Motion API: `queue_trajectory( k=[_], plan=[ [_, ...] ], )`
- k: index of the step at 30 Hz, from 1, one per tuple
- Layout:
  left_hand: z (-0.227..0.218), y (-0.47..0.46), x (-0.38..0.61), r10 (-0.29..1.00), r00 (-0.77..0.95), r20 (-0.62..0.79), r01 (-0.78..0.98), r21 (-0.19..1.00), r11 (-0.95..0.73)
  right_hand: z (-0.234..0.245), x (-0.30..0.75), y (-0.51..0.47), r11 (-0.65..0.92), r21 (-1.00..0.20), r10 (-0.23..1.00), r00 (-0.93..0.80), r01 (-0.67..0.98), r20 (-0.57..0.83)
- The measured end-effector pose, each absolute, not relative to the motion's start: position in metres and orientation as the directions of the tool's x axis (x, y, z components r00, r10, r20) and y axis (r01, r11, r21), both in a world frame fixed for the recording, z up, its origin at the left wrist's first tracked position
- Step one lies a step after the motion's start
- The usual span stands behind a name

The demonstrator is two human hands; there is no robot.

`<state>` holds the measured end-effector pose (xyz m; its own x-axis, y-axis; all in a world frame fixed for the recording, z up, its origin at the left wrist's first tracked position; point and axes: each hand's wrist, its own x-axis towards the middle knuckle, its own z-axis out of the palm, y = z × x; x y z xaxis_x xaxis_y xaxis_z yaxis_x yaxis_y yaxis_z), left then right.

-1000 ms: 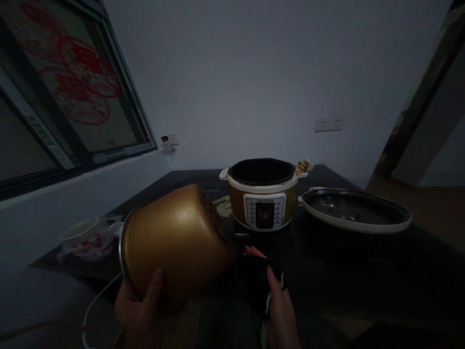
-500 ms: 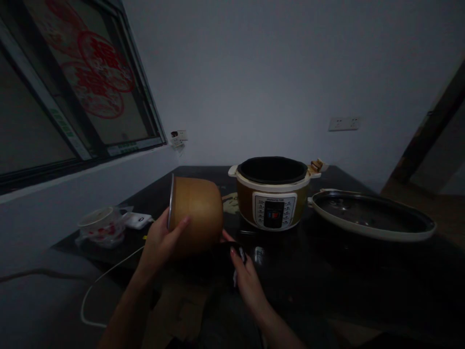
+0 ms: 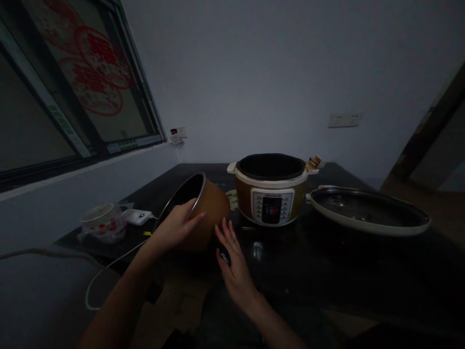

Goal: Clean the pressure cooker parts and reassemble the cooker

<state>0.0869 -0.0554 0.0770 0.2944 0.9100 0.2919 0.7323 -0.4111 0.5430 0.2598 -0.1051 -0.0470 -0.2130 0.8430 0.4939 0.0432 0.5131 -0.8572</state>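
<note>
My left hand (image 3: 178, 225) grips the rim of a golden-brown inner pot (image 3: 212, 208), thumb on its outside and fingers reaching over the edge. The pot is tilted, its dark mouth facing up and left. Close to the base of the pot is my right hand (image 3: 236, 266), its fingers extended towards it. Between that thumb and the fingers shows a bit of dark cloth (image 3: 224, 257) with white marks, mostly hidden by the hand. Beyond the pot, a gold and white electric cooker (image 3: 247, 194) stands uncovered, its control panel facing me.
A large cooker lid (image 3: 378, 225) lies inside up on the right of the black table (image 3: 308, 261). On the left are a bagged bowl (image 3: 103, 223) and a white plug adapter (image 3: 138, 216) with a cable. A window and wall sockets (image 3: 345, 120) lie behind.
The pot has turned so that its dark inside now shows. My right hand has straightened its fingers and moved up and slightly left towards the pot's base.
</note>
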Motion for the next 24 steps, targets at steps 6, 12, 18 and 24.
queue_trajectory(
  k=[6, 12, 18, 24],
  plan=[
    [0.077, -0.058, 0.096, 0.901, 0.340, 0.269, 0.754, 0.494, -0.432, -0.059, 0.256, -0.102, 0.539, -0.833, 0.834, -0.215, 0.125, 0.508],
    [0.074, -0.050, 0.100, 0.884, 0.416, 0.214, 0.816, 0.342, -0.467, -0.073, 0.251, -0.102, 0.493, -0.863, 0.864, -0.177, 0.110, 0.471],
    [0.072, -0.038, 0.104, 0.892, 0.445, 0.085, 0.880, 0.145, -0.453, -0.093, 0.244, -0.093, 0.468, -0.881, 0.878, -0.155, 0.067, 0.454],
    [0.067, -0.030, 0.108, 0.889, 0.457, 0.037, 0.882, 0.113, -0.458, -0.098, 0.243, -0.088, 0.417, -0.908, 0.899, -0.159, 0.030, 0.407]
  ],
)
